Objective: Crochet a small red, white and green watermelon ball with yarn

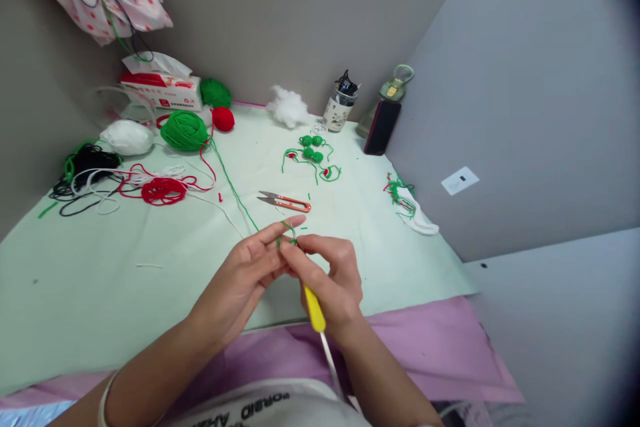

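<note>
My right hand is closed around a crochet hook with a yellow handle, its tip pointing away from me. My left hand faces it with the index finger stretched out and green yarn looped over the finger. Thumb and fingers of the left hand meet at the small green loop on the hook, partly hidden by the right fingers. That yarn runs back across the table to a green ball. Just beyond my fingertips lie orange-handled thread snips.
Red cord, black cord and a white ball lie left. Small green crocheted pieces, stuffing, a jar and a phone are at the back. Yarn scraps lie right.
</note>
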Motion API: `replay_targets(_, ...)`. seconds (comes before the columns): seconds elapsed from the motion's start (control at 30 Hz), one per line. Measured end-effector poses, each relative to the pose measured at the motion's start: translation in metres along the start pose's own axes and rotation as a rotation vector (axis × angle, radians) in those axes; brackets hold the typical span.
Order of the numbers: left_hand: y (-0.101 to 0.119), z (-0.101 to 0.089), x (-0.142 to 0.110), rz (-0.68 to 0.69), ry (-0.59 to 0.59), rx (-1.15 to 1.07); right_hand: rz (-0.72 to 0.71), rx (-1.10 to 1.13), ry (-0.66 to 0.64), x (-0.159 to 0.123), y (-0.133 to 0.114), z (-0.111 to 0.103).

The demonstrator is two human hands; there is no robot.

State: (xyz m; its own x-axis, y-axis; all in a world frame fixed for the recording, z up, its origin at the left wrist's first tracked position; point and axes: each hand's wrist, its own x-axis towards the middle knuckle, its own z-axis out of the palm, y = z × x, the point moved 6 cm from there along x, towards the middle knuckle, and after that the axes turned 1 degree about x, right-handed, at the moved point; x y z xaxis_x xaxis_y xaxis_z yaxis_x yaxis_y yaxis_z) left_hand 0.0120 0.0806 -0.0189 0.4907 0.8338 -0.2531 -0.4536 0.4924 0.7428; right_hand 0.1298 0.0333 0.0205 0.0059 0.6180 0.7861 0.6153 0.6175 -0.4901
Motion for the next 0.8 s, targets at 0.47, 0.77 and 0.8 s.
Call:
replay_targets(0.47,0.005,-0.004,0.0,0.015,-0.083,0.102,0.522,0.637,0.039,0.005,0.032,0.008)
replay_targets(0.77,0.008,-0.01,-0.002,0.027,-0.037,0.228,0.62,0.828,0.062,0.0,0.04,0.01)
replay_targets(0.8,0.008,-0.011,-0.003,0.032,-0.025,0.24,0.626,0.837,0.059,0.0,0.041,0.01)
